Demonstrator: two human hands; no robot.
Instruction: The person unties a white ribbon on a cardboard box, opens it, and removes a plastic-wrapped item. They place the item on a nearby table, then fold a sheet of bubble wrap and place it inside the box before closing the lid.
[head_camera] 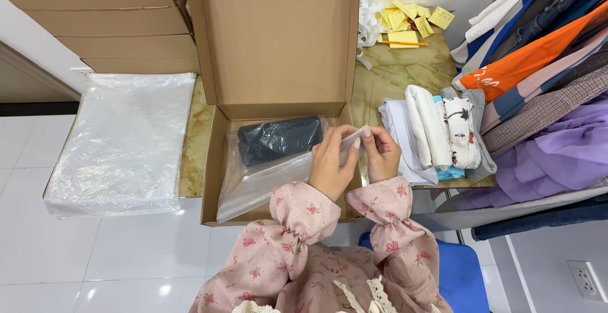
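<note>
Both hands meet at centre frame, just above the right wall of the open cardboard box [212, 161]. The left hand [330, 164] and the right hand [382, 154] each pinch the mouth end of a clear plastic bag [266, 177], fingertips close together on its white edge strip. The bag trails left and down into the box, resting on the box floor. Inside it, at the upper end, sits a folded dark garment [278, 139].

Handling judgement: the film looks thin, limp and slick, so it will sag and slide unless held at the stiffer mouth strip, where it is held now. The garment appears soft and light; its weight sits at the closed end, so the bag would likely swing if lifted by the mouth alone.

Edges and room: the raised box lid [272, 34] stands upright behind and blocks movement toward the top of the frame. To the right, a pile of folded clothes [437, 135] lies near the right hand on the marbled worktop [399, 69]. To the left, a stack of clear bags [120, 142] covers the worktop edge. Open room lies toward the lower frame, over the white floor [126, 256].
</note>
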